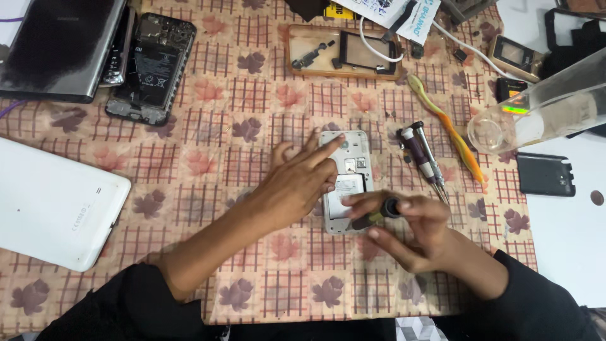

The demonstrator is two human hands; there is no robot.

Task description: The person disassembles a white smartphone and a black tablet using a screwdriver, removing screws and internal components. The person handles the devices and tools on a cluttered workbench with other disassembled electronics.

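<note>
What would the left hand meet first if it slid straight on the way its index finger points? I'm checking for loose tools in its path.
Past the opened phone it rests on, the left hand would probably meet the screwdrivers first, though the line is only roughly judged.

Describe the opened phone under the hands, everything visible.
The phone lies flat, back up, on the patterned cloth, its rear cover off. The silver-grey frame shows small metal slots near the top and a pale battery below. The left hand presses on its left side; the right hand holds a dark-handled screwdriver over its lower end.
</note>
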